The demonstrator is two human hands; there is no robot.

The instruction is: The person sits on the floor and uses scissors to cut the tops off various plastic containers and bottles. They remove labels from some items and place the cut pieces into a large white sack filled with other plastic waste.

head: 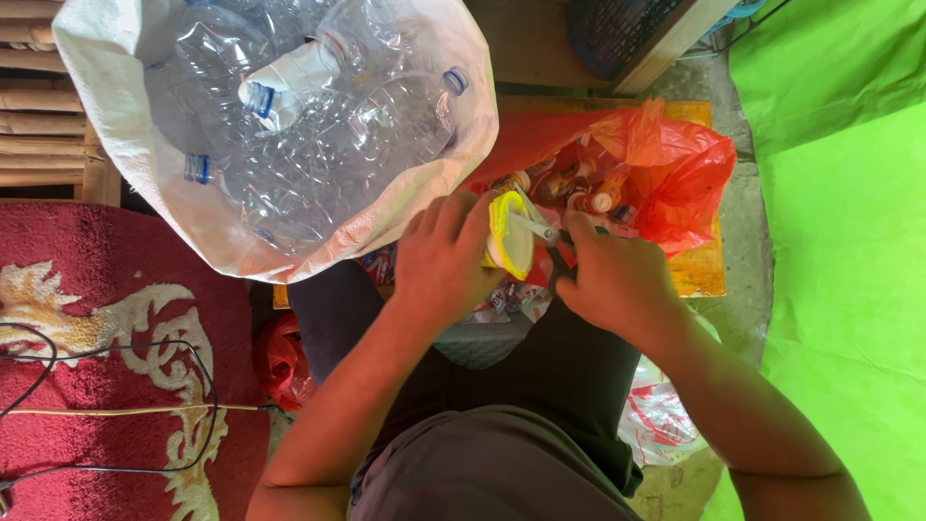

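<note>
Beyond both hands, an orange bag (675, 164) holds small containers. Left hand (446, 253) grips a yellow-rimmed plastic cup (508, 236); right hand (617, 280) closes on scissors (552, 241), trimming its rim.

The left hand (446, 253) holds a yellow cup (508, 236), and the right hand (617, 280) at three o'clock cuts it with scissors (545, 234).

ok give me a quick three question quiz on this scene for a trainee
1. True or false: the left hand holds a small yellow-rimmed cup.
2. The right hand works which tool on the cup? A) scissors B) pliers C) spoon
3. What fills the big white sack?

Key
1. True.
2. A; the blades lie against the cup's rim.
3. Clear plastic bottles, some crushed.
</note>
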